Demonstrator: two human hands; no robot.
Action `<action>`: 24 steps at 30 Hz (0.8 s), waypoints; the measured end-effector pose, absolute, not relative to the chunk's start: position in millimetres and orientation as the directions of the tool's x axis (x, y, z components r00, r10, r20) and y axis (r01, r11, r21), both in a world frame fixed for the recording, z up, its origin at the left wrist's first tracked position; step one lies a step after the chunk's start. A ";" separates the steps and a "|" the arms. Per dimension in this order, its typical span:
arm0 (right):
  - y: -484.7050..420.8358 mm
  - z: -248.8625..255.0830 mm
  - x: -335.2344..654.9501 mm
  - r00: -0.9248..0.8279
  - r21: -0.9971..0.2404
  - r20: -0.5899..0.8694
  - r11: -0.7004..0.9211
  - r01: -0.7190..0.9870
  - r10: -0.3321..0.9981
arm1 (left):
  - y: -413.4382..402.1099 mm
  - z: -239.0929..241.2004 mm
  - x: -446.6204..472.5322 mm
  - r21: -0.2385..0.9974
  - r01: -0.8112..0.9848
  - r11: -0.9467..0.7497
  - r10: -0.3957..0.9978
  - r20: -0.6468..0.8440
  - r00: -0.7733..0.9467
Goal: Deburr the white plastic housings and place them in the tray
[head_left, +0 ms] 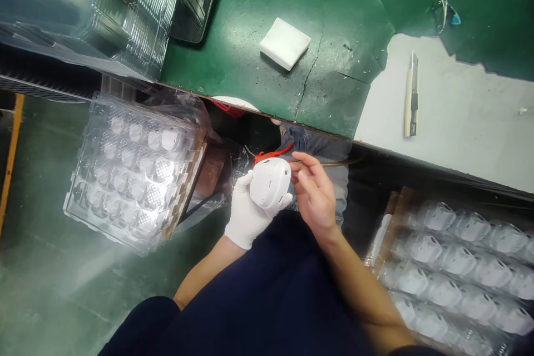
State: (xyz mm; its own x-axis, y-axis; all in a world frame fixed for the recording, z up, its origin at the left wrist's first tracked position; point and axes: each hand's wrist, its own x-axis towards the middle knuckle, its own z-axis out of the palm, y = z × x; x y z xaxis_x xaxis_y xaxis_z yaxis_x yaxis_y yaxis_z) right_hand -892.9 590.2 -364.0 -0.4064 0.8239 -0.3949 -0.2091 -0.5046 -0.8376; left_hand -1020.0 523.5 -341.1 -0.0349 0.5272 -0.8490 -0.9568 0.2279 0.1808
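Your gloved left hand grips the white shell by the counter, probably to steady it. Your right hand curls alongside; whether its fingers grip anything, I can't tell.

A green bench bears a phone and white block; its white sheet — a cutter.

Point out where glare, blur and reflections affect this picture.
Head view: bright glare washes out part of the clear tray at left; head view: the white pieces at lower right look smeared and soft; head view: the phone mirrors stripes on its dark screen; head view: the white shell in the left hand looks clearer than those pieces.
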 end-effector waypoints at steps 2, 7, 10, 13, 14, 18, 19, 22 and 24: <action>590.4 -362.5 -891.6 -0.417 -0.835 -0.381 -0.501 -0.229 0.826 | 522.7 -345.1 -1019.5 0.145 -0.966 0.216 0.523 -0.852 -0.011; 590.2 -363.6 -885.7 -0.427 -0.843 -0.348 -0.478 -0.247 0.835 | 520.5 -351.0 -1017.1 0.218 -0.955 0.199 0.635 -0.771 -0.043; 590.7 -367.1 -880.7 -0.433 -0.861 -0.280 -0.423 -0.282 0.857 | 515.4 -355.2 -1016.0 0.387 -0.907 0.166 0.728 -0.668 -0.152; 591.9 -371.0 -876.7 -0.446 -0.865 -0.239 -0.398 -0.306 0.862 | 508.0 -362.4 -1016.3 0.611 -0.776 0.158 0.793 -0.546 -0.268; 592.3 -372.0 -875.8 -0.449 -0.863 -0.242 -0.402 -0.306 0.860 | 505.5 -364.2 -1016.8 0.677 -0.720 0.155 0.816 -0.498 -0.293; 592.9 -373.7 -874.7 -0.442 -0.848 -0.291 -0.443 -0.292 0.849 | 499.0 -361.2 -1020.3 0.861 -0.488 0.144 0.892 -0.327 -0.313; 592.7 -373.6 -874.9 -0.438 -0.843 -0.301 -0.451 -0.292 0.847 | 498.2 -357.8 -1021.0 0.885 -0.441 0.150 0.902 -0.305 -0.306; 592.2 -373.1 -876.2 -0.435 -0.832 -0.325 -0.473 -0.291 0.840 | 496.6 -346.8 -1020.9 0.924 -0.331 0.194 0.912 -0.293 -0.285; 592.5 -373.3 -877.2 -0.429 -0.828 -0.333 -0.478 -0.293 0.840 | 496.2 -344.2 -1019.3 0.930 -0.287 0.230 0.906 -0.312 -0.286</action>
State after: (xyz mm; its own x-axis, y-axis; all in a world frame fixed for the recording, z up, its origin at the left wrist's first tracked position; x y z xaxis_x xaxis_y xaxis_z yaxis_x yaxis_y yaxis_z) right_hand -877.2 592.5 -373.3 -0.4288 0.8397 -0.3333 -0.2930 -0.4782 -0.8279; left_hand -1019.3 496.2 -344.2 -0.2864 0.9059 -0.3120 -0.2867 0.2297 0.9301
